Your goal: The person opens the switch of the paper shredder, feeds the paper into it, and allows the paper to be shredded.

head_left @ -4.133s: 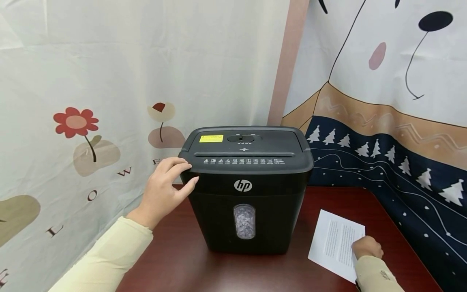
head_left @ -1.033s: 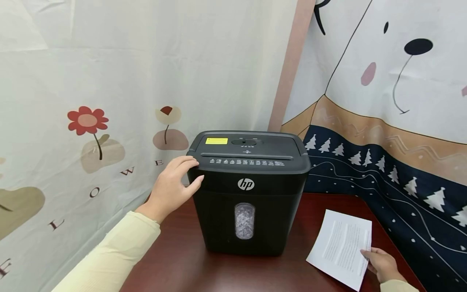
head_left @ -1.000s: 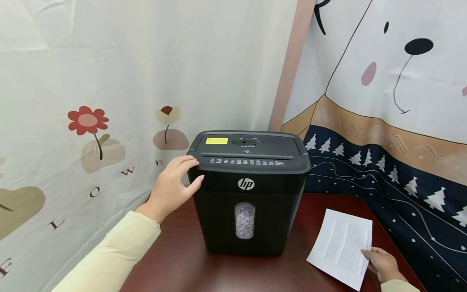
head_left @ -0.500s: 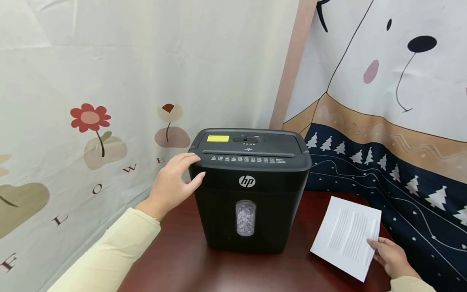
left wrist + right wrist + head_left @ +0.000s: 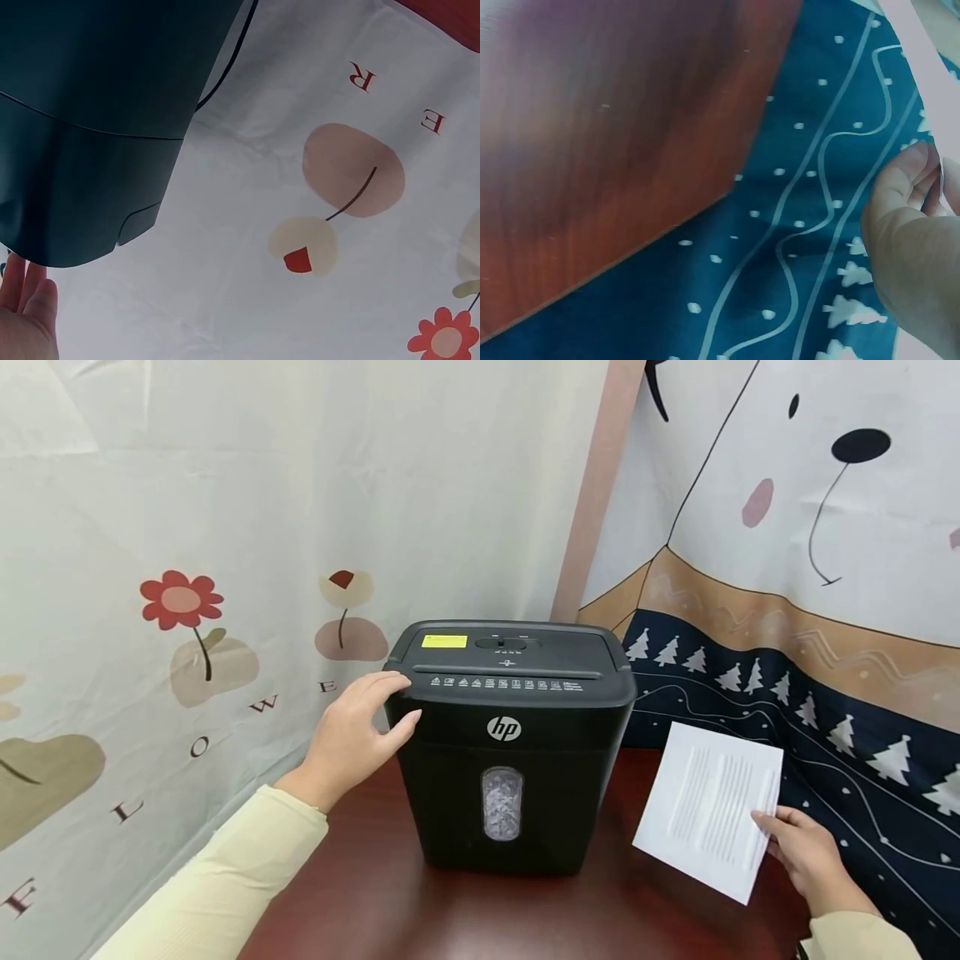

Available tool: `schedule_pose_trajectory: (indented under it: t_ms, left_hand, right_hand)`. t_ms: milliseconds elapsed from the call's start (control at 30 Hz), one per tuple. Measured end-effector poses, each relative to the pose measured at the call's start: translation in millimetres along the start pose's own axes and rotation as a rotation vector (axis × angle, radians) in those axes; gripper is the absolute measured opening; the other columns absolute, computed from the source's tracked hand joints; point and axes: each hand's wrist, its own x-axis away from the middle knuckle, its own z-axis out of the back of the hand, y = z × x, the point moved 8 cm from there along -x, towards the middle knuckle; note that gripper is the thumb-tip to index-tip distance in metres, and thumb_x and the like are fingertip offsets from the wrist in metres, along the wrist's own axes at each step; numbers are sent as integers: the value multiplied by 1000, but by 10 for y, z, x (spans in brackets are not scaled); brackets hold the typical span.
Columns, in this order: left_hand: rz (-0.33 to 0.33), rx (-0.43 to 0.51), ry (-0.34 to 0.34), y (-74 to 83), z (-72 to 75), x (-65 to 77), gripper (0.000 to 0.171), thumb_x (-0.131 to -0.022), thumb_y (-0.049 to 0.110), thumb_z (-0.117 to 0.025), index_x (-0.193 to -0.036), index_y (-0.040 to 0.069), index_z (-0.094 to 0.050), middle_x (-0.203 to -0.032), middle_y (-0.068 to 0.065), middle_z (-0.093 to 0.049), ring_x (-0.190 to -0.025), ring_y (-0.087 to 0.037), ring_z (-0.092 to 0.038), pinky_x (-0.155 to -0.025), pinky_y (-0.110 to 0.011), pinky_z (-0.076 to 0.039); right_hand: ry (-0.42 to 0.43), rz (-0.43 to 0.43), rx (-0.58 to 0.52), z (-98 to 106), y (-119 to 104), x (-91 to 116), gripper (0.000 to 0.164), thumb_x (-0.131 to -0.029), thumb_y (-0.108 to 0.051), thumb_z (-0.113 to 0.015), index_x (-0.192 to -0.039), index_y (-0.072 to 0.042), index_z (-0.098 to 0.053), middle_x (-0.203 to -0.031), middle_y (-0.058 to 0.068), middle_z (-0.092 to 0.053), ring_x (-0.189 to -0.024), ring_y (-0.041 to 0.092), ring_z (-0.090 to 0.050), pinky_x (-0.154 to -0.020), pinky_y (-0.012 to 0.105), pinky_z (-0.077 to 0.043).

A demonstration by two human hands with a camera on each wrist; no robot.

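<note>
A black HP paper shredder (image 5: 558,785) stands upright on the table, its front window (image 5: 502,804) showing shredded paper inside. My left hand (image 5: 348,739) touches the upper left corner of the shredder, fingers at the top rim and thumb at the front face. In the left wrist view, the fingertips (image 5: 34,289) lie right at the rim of the shredder's head. My right hand (image 5: 810,852) pinches a printed sheet of paper (image 5: 705,810) by its right edge, thumb on the printed side. The right wrist view shows the paper (image 5: 926,82) edge-on between thumb and fingers.
The shredder's feed slot (image 5: 506,675) runs along its top, in front of a slider switch (image 5: 501,644) and a yellow label (image 5: 444,642). A dark red table (image 5: 360,893) lies below. Printed curtains (image 5: 465,485) hang behind and to the right. A black cord (image 5: 232,60) hangs behind the shredder.
My right hand has gripped the sheet, lifted it off the table and raised it, tilting it more upright. My left hand has stayed at the shredder's corner.
</note>
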Motion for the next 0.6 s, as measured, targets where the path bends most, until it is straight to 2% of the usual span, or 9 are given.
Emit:
schedule_pose_trajectory:
  t_ms: [367,600]
  left_hand:
    - [41,24,-43,32,-22,-35,38,-81,13,-76,-114,0,-64,-115,-15,-63,-113,-31,-56,-97,-46,-47]
    - [125,67,-117,51,-41,-82,38,-85,15,-73,-119,0,-62,-120,-15,-62,-119,-31,-53,-103,-46,-42]
  right_hand:
    - [48,119,81,91,-532,206,53,-97,-26,-57,-132,10,-40,-75,-25,-53,-67,-2,-58,-60,19,-52]
    - [75,219,205,163,-894,347,56,-98,-34,-54,-132,9,-43,-83,-23,-51,-69,-4,-54,-59,15,-51]
